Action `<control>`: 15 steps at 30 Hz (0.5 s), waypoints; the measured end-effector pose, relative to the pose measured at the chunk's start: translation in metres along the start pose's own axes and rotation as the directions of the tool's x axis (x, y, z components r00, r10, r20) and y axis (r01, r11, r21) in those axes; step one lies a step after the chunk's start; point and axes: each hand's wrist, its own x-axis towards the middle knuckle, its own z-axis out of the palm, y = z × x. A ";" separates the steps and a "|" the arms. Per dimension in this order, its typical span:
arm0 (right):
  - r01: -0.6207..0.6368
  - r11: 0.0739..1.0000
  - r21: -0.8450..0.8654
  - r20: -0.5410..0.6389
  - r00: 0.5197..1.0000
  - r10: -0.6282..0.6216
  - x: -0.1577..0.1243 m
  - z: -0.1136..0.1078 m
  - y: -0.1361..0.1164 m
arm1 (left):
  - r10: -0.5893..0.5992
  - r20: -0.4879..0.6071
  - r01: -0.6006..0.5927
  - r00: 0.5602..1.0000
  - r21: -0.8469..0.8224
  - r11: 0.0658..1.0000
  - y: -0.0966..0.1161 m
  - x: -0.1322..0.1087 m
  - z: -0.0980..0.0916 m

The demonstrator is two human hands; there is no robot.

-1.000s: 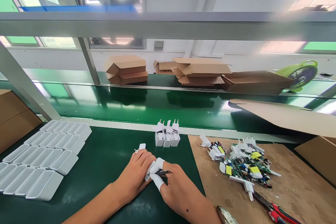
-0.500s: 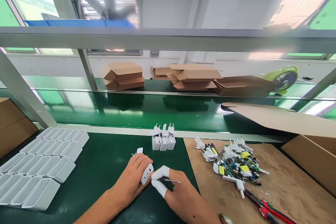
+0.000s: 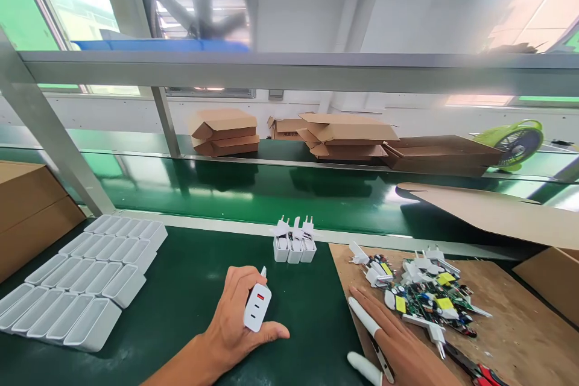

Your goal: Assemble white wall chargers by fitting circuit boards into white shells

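My left hand is closed around a white plug charger, with its thumb out to the right. The charger's port face is turned up toward me and shows a red slot and two darker ones. My right hand is at the left edge of the brown board, fingers stretched out and thumb apart. White covers sit on its thumb and index finger. Metal tweezers show between that thumb and index finger, partly hidden by the hand. Just beyond lies a heap of circuit boards with white plugs.
Rows of white empty casings stand at left. Several filled casings with plugs are at the back edge. Red-handled pliers lie on the brown board. Cardboard boxes and a green fan stand behind the belt.
My right hand has moved away from the charger to the right, and its pinch on the tweezers has opened. The charger has turned in my left hand, now showing the red slot. The view has shifted slightly.
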 end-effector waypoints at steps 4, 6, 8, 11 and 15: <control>-0.016 0.996 -0.087 0.090 0.996 0.023 0.000 -0.001 -0.001 | -0.018 0.001 0.018 1.000 -0.027 0.999 0.001 0.000 0.000; -0.020 0.996 -0.089 0.113 0.993 0.030 0.001 0.002 0.003 | -0.024 0.003 0.024 1.000 -0.027 0.999 0.001 0.000 -0.001; -0.019 0.998 -0.057 0.102 0.994 0.025 0.000 0.006 0.009 | -0.018 0.003 0.018 1.000 -0.019 1.000 0.000 0.000 -0.001; -0.019 1.000 0.015 0.074 0.997 0.018 -0.006 0.013 0.018 | -0.002 0.013 0.001 1.000 0.035 0.999 -0.004 -0.001 -0.001; 0.086 0.996 0.024 0.044 0.995 -0.087 -0.014 0.018 0.022 | 0.023 0.076 -0.035 0.997 0.160 0.986 -0.011 -0.005 0.000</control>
